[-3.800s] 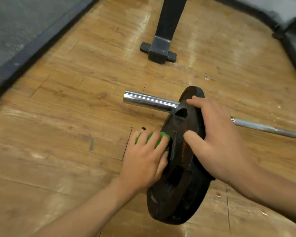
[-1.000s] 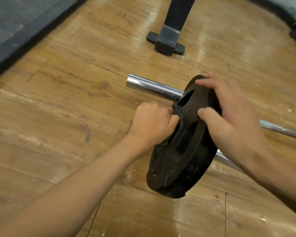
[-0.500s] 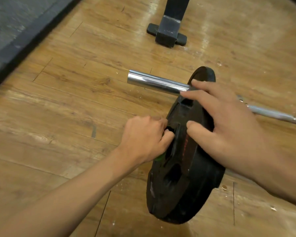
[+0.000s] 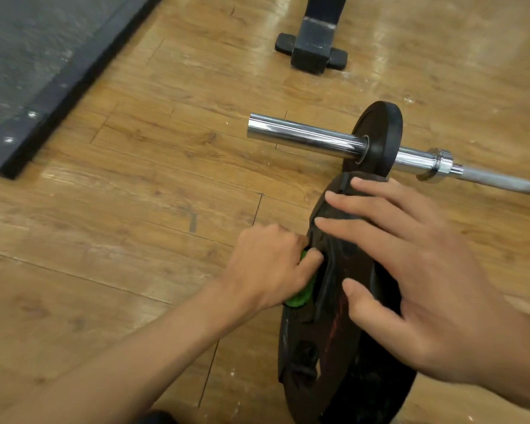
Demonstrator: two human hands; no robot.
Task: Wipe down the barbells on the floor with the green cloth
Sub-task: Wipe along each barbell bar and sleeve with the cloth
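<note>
From the head camera I am looking down at a worn, glossy wooden plank floor (image 4: 135, 240). My left hand (image 4: 270, 267) is curling round a crumpled green cloth (image 4: 300, 289) and pressing it against the left face of a large, round black weight plate (image 4: 318, 347). Only a small part of the cloth is showing, between my thumb and palm. The plate is standing on its edge on the floor at the near right and is tilting slightly.

My right hand (image 4: 426, 286) is lying open over the plate's upper rim. Its fingers (image 4: 364, 206) are stretching out straight and spread across the top, and the thumb is pressing on the plate's face. It is gripping nothing.

Just beyond the plate, a long chrome steel barbell (image 4: 303, 137) is lying on the floor and running from the centre out to the right edge. A small black plate (image 4: 380, 133) is sitting on its thick sleeve, with a shiny collar (image 4: 441, 165) to the right of it. I cannot tell whether the large plate is touching the small one.

Far off at the top, a black metal foot (image 4: 311, 53) of some gym frame is resting on the floor. At the far left, a dark rubber mat (image 4: 28, 71) is covering the corner.
</note>
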